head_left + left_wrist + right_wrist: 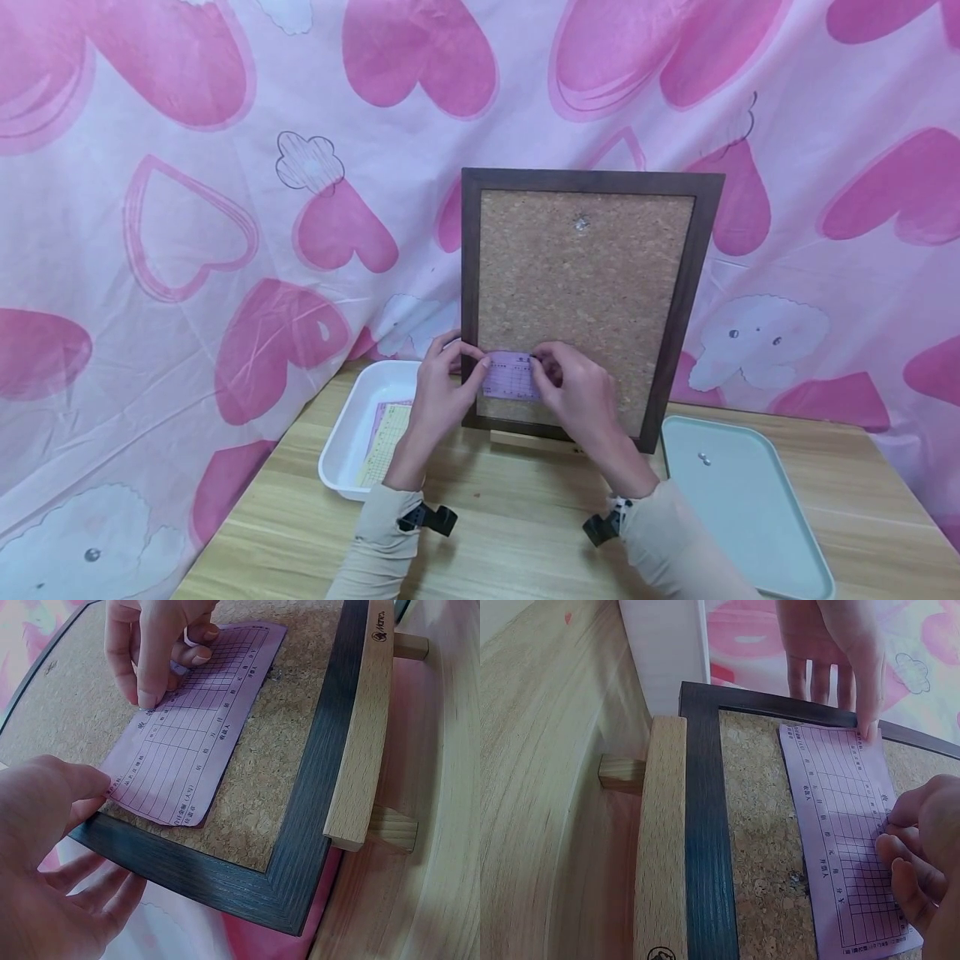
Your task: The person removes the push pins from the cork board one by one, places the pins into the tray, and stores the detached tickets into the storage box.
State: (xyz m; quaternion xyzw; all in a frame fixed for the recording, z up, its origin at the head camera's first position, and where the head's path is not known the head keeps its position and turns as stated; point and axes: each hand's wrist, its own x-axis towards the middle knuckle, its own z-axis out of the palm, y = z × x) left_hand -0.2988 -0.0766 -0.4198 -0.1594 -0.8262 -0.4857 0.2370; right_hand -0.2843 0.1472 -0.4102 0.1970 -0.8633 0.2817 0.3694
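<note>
A purple receipt slip [511, 379] with a printed grid lies over the lower left of a dark-framed cork board [585, 283], which leans upright on the table. My left hand [437, 396] pinches the slip's left corner, its other fingers reaching behind the frame. At the slip's upper edge, the bent fingers of my right hand [581, 387] press on the paper; cannot tell whether a pin is between the fingertips. The left wrist view shows the slip [191, 739] close against the cork, both hands on it.
To the left, a white tub [341, 442] contains yellow and purple slips [387, 446]. A pale green tray [750, 517] at right bears small shiny pieces [704, 459]. Another shiny piece [581, 223] is near the cork's top. A wooden ledge [360, 735] runs under the frame.
</note>
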